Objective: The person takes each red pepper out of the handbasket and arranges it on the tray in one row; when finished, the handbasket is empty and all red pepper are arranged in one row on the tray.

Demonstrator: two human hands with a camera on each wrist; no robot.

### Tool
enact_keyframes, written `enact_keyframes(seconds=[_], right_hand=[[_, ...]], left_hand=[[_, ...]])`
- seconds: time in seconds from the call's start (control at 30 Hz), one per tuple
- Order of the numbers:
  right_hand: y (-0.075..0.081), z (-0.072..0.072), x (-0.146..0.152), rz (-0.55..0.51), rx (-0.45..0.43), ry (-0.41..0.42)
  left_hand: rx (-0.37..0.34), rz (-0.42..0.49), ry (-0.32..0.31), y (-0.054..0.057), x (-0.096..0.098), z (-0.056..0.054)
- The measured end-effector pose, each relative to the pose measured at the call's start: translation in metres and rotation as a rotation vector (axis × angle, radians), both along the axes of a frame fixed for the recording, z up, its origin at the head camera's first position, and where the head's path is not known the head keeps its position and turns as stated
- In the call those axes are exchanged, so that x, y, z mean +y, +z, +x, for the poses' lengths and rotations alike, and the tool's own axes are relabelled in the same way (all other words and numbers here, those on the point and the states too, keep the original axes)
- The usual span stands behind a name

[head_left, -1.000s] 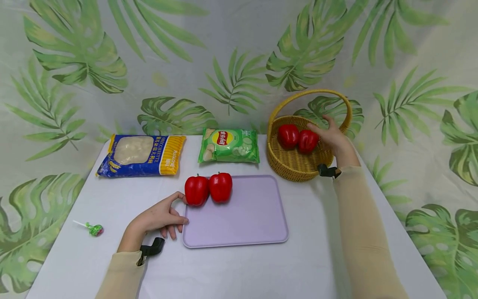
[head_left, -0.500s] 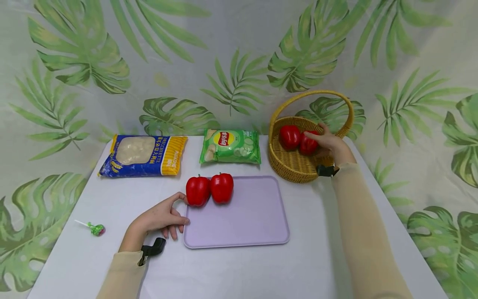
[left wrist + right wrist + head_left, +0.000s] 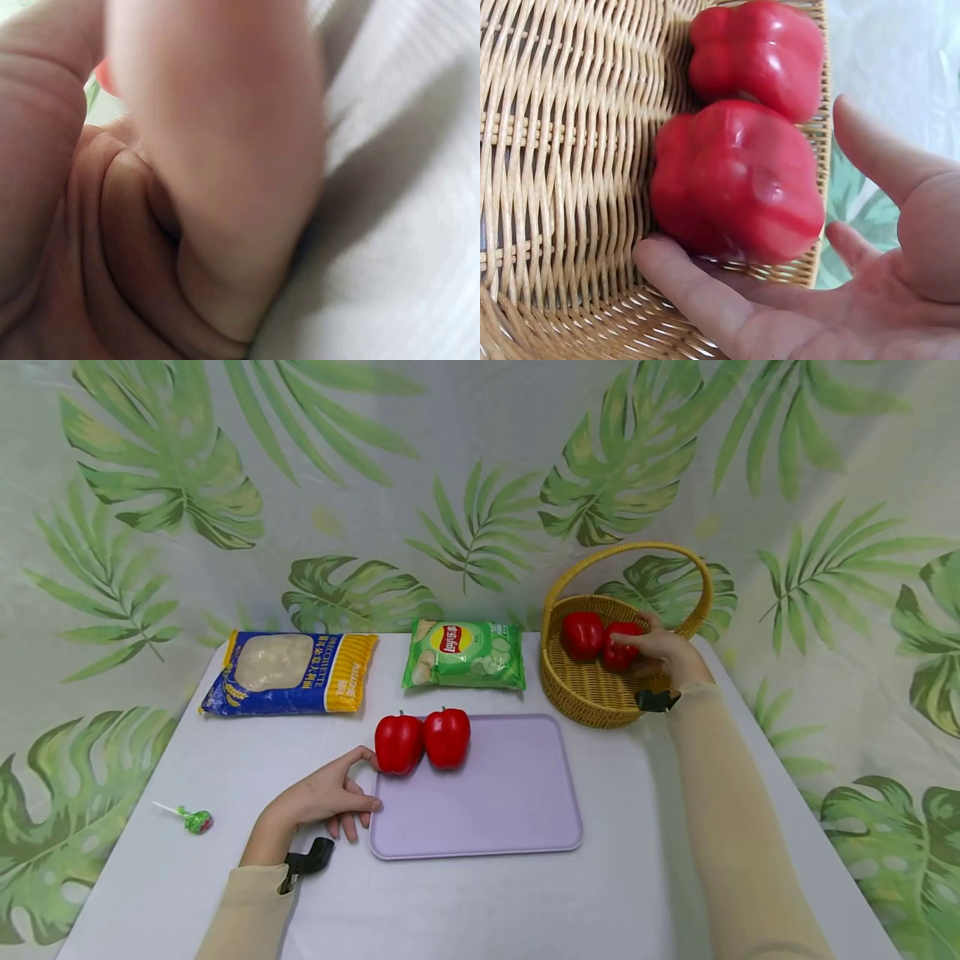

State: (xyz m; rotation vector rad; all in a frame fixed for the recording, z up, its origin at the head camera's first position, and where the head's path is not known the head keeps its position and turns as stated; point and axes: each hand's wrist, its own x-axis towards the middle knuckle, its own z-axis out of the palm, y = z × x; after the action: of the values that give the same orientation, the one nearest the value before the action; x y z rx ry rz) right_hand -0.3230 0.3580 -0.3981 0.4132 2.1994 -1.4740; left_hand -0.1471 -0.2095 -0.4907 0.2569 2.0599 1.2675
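Observation:
At the tray's left edge my left hand (image 3: 322,797) rests with bent fingers, its tips touching the rim beside a red bell pepper (image 3: 399,743). A second bell pepper (image 3: 447,737) stands next to it on the lilac tray (image 3: 495,793). In the left wrist view, blurred fingers (image 3: 225,150) fill most of the frame. My right hand (image 3: 663,652) reaches into the wicker basket (image 3: 592,706), fingers spread around the right-hand bell pepper (image 3: 739,184). One fingertip lies at its side, and the thumb stands off it in the right wrist view. Another bell pepper (image 3: 761,56) sits against it.
A blue and yellow pasta bag (image 3: 288,672) lies at the back left, and a green chip bag (image 3: 465,654) at the back middle. A wrapped lollipop (image 3: 197,821) is at the left. The basket's tall handle (image 3: 626,550) arches over its opening. A leaf-patterned cloth hangs behind the table.
My right hand has lowered into the basket and come over the right-hand bell pepper, then stayed there. My left hand, the tray and its peppers have not moved; the head view has shifted slightly.

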Motion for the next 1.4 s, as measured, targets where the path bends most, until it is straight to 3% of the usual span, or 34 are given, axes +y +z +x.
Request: enact_keyframes(seconds=[0.33, 0.63, 0.9, 1.03, 1.23, 1.4], right_hand=[[-0.004, -0.003, 0.004, 0.045, -0.026, 0.043], [-0.007, -0.004, 0.005, 0.013, 0.010, 0.062], [-0.007, -0.005, 0.006, 0.003, -0.005, 0.048], [-0.006, -0.004, 0.004, 0.035, 0.029, 0.038], [0.002, 0.000, 0.000, 0.051, 0.076, 0.030], [0.020, 0.010, -0.005, 0.074, 0.143, 0.023]], left_hand=[[-0.016, 0.007, 0.008, 0.002, 0.001, 0.001], [-0.012, 0.003, 0.007, 0.002, 0.000, 0.001], [-0.004, -0.002, 0.008, 0.001, 0.001, 0.001], [-0.004, -0.006, 0.007, 0.001, 0.001, 0.000], [-0.004, -0.006, 0.005, 0.001, 0.001, 0.001], [-0.007, -0.007, 0.011, 0.000, 0.001, 0.000]])
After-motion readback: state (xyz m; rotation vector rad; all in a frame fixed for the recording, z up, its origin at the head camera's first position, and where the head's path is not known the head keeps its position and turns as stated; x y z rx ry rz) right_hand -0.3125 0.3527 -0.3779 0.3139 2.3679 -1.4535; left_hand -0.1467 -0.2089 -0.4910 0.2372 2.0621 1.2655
